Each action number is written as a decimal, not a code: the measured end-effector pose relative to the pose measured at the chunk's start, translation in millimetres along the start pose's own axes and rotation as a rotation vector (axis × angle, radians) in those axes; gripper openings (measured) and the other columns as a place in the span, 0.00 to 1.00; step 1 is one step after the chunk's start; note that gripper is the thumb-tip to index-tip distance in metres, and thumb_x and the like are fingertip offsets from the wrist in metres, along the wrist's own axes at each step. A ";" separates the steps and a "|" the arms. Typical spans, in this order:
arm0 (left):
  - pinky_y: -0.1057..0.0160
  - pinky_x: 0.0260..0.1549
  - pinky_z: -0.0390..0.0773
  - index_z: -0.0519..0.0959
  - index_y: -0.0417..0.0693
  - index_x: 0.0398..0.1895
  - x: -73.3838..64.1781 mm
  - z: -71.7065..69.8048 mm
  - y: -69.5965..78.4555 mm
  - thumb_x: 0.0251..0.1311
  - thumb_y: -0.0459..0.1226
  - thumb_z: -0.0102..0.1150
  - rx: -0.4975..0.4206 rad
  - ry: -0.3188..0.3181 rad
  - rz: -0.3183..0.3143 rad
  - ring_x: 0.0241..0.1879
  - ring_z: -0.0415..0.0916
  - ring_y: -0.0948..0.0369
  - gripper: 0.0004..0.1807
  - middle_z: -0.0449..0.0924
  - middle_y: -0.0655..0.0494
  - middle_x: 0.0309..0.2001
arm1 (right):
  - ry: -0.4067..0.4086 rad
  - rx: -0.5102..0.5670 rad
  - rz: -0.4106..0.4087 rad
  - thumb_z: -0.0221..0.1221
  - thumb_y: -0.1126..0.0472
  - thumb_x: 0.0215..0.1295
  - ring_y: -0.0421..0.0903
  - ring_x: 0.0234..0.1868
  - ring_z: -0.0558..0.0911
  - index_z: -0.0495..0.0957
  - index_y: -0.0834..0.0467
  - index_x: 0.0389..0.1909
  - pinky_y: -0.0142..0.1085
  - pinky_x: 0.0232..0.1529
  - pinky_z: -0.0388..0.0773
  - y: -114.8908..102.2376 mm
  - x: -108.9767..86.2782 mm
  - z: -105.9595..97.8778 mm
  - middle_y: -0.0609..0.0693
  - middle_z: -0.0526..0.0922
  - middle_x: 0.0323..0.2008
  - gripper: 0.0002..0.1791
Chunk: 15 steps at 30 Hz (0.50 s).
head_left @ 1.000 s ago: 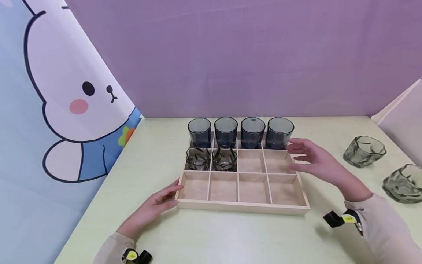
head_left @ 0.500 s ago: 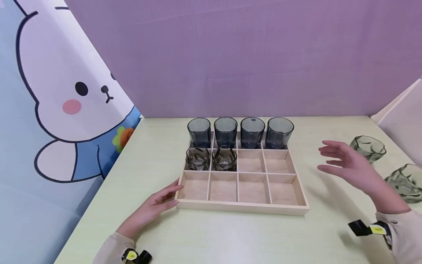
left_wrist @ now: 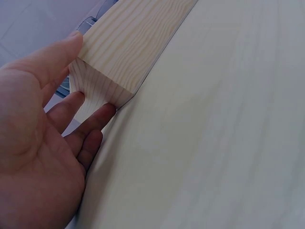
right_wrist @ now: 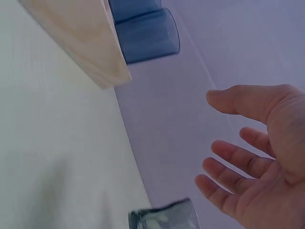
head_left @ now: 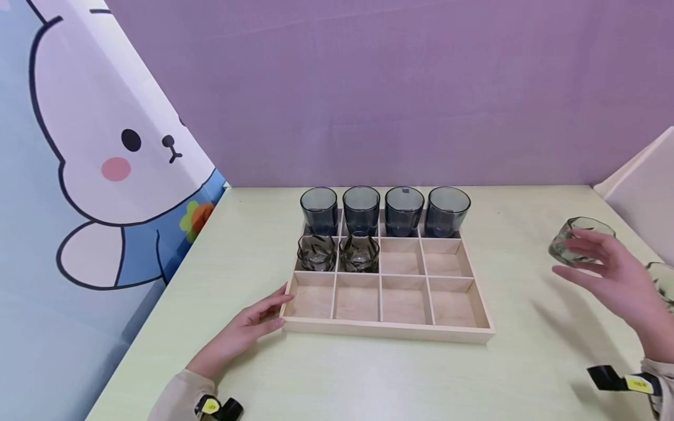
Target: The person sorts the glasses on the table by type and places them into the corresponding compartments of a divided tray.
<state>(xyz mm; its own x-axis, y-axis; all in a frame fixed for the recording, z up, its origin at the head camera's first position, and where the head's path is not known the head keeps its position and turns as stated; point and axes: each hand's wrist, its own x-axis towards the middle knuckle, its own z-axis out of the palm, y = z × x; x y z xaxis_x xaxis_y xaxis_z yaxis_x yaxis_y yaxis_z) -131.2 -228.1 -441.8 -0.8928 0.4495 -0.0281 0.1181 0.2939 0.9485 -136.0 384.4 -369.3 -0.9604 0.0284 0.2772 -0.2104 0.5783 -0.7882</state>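
My left hand [head_left: 244, 328] holds the left front corner of a pale wooden compartment tray [head_left: 389, 331]. In the left wrist view its thumb lies at the corner's edge and bent fingertips touch the end wall. My right hand [head_left: 616, 278] is spread in front of a clear greenish faceted glass [head_left: 559, 248], partly covering it; contact cannot be told from the head view. The right wrist view shows thumb and fingers apart with nothing between them. Behind that hand, another greenish glass [head_left: 664, 283] is partly hidden at the right edge.
Several blue-grey tumblers [head_left: 404, 216] fill the tray's back row. Two dark faceted glasses [head_left: 359, 257] stand in the middle row's two left compartments; its two right ones and the front row are bare. A purple backdrop [head_left: 389, 93] rises behind the table [head_left: 337, 380].
My right hand has moved right, from the tray's right side to the nearer-tray greenish glass. The left hand, tray and its glasses have stayed in place.
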 end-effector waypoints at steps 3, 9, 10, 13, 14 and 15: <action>0.78 0.60 0.57 0.70 0.42 0.70 -0.3 0.2 0.0 0.69 0.36 0.58 -0.001 0.001 0.002 0.75 0.45 0.41 0.27 0.46 0.44 0.78 | 0.050 0.055 -0.022 0.66 0.78 0.57 0.17 0.43 0.74 0.64 0.32 0.56 0.11 0.42 0.68 5.8 -1.9 -5.0 0.24 0.74 0.46 0.41; 0.78 0.60 0.57 0.69 0.42 0.70 -1.3 0.8 -0.7 0.69 0.36 0.58 -0.010 0.003 0.008 0.74 0.46 0.41 0.27 0.46 0.43 0.78 | 0.192 0.036 -0.080 0.63 0.82 0.54 0.18 0.47 0.71 0.66 0.36 0.60 0.11 0.43 0.65 28.1 -6.4 -11.5 0.23 0.74 0.46 0.43; 0.77 0.60 0.57 0.69 0.42 0.70 -1.2 0.8 -0.9 0.69 0.36 0.58 -0.013 0.003 0.008 0.74 0.46 0.41 0.27 0.46 0.44 0.78 | 0.218 0.034 -0.073 0.63 0.82 0.54 0.19 0.48 0.70 0.66 0.37 0.61 0.11 0.43 0.64 31.8 -7.6 -12.7 0.23 0.73 0.46 0.43; 0.77 0.61 0.57 0.69 0.42 0.70 -1.1 1.0 -1.1 0.69 0.36 0.58 -0.016 0.003 0.008 0.74 0.46 0.42 0.26 0.46 0.44 0.78 | 0.309 0.007 -0.026 0.63 0.79 0.56 0.19 0.51 0.68 0.65 0.39 0.66 0.11 0.45 0.60 40.4 -11.6 -16.2 0.20 0.71 0.47 0.43; 0.77 0.61 0.57 0.69 0.42 0.70 -1.0 1.0 -1.1 0.70 0.36 0.58 -0.015 0.003 0.008 0.74 0.46 0.42 0.26 0.46 0.44 0.78 | 0.338 -0.012 0.003 0.63 0.77 0.57 0.21 0.52 0.67 0.64 0.40 0.67 0.12 0.47 0.60 40.7 -12.9 -17.7 0.19 0.70 0.47 0.42; 0.77 0.61 0.57 0.69 0.42 0.70 -1.0 1.0 -1.1 0.70 0.36 0.58 -0.014 0.002 0.007 0.74 0.46 0.42 0.26 0.46 0.44 0.78 | 0.381 -0.042 0.027 0.63 0.76 0.57 0.21 0.54 0.66 0.65 0.41 0.69 0.13 0.50 0.59 40.6 -14.1 -18.3 0.20 0.70 0.49 0.42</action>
<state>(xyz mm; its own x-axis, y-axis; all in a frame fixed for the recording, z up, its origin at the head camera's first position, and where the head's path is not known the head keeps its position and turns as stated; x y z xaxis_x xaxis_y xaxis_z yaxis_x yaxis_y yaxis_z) -130.0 -228.1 -443.1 -0.8930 0.4496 -0.0207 0.1183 0.2790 0.9530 -127.7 422.5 -395.2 -0.8271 0.3401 0.4474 -0.1709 0.6062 -0.7767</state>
